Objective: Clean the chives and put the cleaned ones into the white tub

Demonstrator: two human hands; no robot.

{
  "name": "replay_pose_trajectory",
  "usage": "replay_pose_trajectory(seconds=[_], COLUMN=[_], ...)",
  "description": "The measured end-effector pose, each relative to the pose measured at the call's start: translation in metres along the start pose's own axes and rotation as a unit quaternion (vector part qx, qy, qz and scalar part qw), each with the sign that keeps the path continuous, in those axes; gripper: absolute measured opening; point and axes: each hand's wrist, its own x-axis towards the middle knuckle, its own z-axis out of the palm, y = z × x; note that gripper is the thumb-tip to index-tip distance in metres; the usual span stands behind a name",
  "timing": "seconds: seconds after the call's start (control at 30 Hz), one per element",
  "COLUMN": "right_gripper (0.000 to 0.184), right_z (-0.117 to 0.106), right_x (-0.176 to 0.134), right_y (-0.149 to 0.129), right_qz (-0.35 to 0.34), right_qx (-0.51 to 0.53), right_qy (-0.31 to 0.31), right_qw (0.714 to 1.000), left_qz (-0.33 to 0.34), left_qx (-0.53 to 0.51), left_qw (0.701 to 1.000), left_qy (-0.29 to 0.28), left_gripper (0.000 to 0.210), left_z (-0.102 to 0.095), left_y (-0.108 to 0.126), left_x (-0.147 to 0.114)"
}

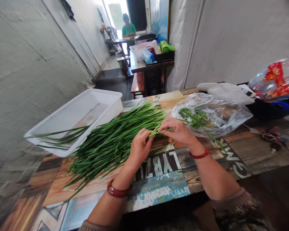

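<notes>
A large heap of green garlic chives (110,138) lies across the table, its pale stem ends toward the right. My left hand (141,144) is closed around a few chive stems (155,131) at the heap's near right side. From the right, my right hand (177,130) pinches the pale ends of those same stems. Just beyond my right hand, an open clear plastic bag (221,112) holds trimmed green scraps (195,117). To the left stands a white plastic tub (110,99) with several chive leaves (62,136) inside and over its rim.
The wood-patterned table (156,189) carries a white cloth-like item (226,91), a red-printed plastic package (276,77) and small cord-like items (272,134) at right. Walls flank both sides. Farther back are a bench (137,82), another loaded table (149,66) and a person in green (128,30).
</notes>
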Motion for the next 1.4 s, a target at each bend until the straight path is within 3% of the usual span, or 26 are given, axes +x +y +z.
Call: replay_pose_trajectory(seconds=[0.17,0.3,0.4,0.6,0.7,0.83,0.9,1.0,1.17,1.27,1.4], right_gripper=[0.012,0.024,0.026,0.021,0.018,0.012,0.011,0.009,0.009,0.009,0.01], right_z=[0.006,0.002,-0.007,-0.009,-0.005,-0.001,0.0,0.001,0.002,0.003,0.003], right_x=[-0.001,-0.001,0.0,0.0,-0.003,-0.005,-0.005,-0.002,-0.001,-0.002,-0.002], right_y=[0.003,0.017,0.026,0.029,0.032,0.039,0.039,0.033,0.017,0.01,0.005], right_qz=[0.078,0.191,0.202,0.116,0.052,0.055,0.06,0.077,0.086,0.05,0.031], right_qx=[0.075,0.15,0.147,-0.055,-0.194,-0.284,-0.243,-0.1,0.012,0.023,0.038], right_qy=[0.044,0.177,0.224,0.142,0.097,0.076,0.096,0.13,0.09,0.054,0.03], right_qw=[0.993,0.954,0.942,0.982,0.975,0.954,0.963,0.983,0.992,0.997,0.998], left_qz=[-0.006,-0.021,-0.02,-0.018,-0.012,-0.004,0.001,0.014,0.055,0.084,0.072], left_qx=[0.043,0.075,0.07,0.04,0.036,0.033,0.032,0.026,0.017,0.004,0.041], left_qw=[0.999,0.997,0.995,0.995,0.996,0.997,0.996,0.994,0.979,0.985,0.996], left_qy=[0.003,0.028,0.073,0.09,0.076,0.076,0.085,0.11,0.196,0.154,0.024], left_gripper=[0.021,0.021,0.022,0.023,0.021,0.018,0.013,0.012,0.016,0.019,0.019], left_z=[-0.001,-0.004,-0.008,-0.013,-0.013,-0.011,-0.01,-0.011,-0.016,-0.014,-0.008], left_y=[0.0,-0.006,-0.01,-0.007,-0.007,-0.011,-0.011,-0.007,0.002,0.0,-0.008], left_x=[0.0,0.0,0.002,0.004,0.004,0.005,0.005,0.004,0.003,0.002,-0.001])
